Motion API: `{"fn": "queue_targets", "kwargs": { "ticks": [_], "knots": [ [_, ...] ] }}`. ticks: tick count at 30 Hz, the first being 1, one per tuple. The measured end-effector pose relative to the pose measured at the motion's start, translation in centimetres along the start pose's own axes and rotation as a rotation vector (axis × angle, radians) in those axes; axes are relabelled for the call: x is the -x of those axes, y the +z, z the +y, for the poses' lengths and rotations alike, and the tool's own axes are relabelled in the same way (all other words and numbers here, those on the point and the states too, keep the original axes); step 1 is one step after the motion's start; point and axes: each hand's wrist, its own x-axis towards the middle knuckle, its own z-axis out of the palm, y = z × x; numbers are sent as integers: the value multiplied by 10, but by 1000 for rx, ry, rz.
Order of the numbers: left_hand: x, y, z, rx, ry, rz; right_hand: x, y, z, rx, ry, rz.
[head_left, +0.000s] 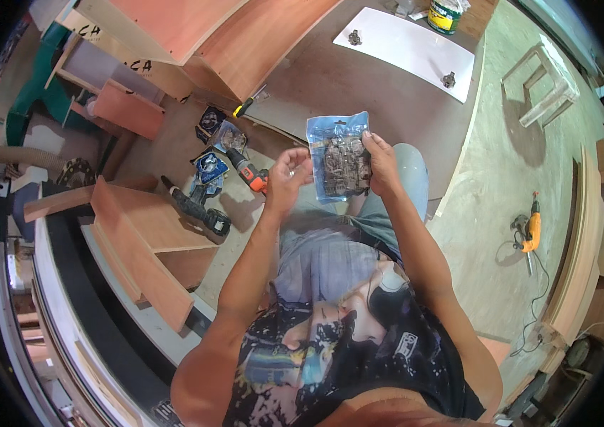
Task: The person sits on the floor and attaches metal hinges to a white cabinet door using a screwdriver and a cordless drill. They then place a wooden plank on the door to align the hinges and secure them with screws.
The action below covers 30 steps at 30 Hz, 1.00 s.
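We see a clear plastic packet of dark metal hardware with a blue header, held up in front of the person's chest. The right hand grips the packet's right edge, fingers curled over the top corner and closed on the plastic. The left hand sits just beside the packet's lower left edge with the fingers loosely bent; we cannot tell whether it pinches the plastic or only touches it.

Just beyond the left hand, on the floor, lies an orange and black cordless drill, and further to the left of it a dark cordless driver. Near these lie several more small blue hardware packets. Above them, away from the left hand, a yellow-handled screwdriver rests on the floor by the edge of a reddish-brown wooden cabinet. Left of the left hand stands a low wooden box frame.

Beyond the right hand, well apart, a white panel with two small metal fittings lies on a brown board, with a paint tin past it. Far to the right of the right hand an orange corded power tool lies on the concrete floor.
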Motion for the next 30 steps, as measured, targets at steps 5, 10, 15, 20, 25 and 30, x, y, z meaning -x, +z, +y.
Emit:
{"fn": "queue_targets", "kwargs": {
  "ticks": [5,10,15,20,25,30],
  "knots": [
    [-36,3,0,-205,-19,-62,12,-13,10,-65,-9,46],
    [-48,0,-27,12,-66,-54,19,-22,16,-156,104,31],
    [-42,9,-32,280,-129,6,27,-31,15,-226,162,-133],
    [-35,0,-20,224,-172,-36,30,-33,18,-189,151,-178],
    [-38,-3,-20,40,-153,-63,26,-36,22,-184,246,-42],
    [-35,-3,-20,-179,-158,-131,22,-45,25,-250,169,48]
  ]
}}
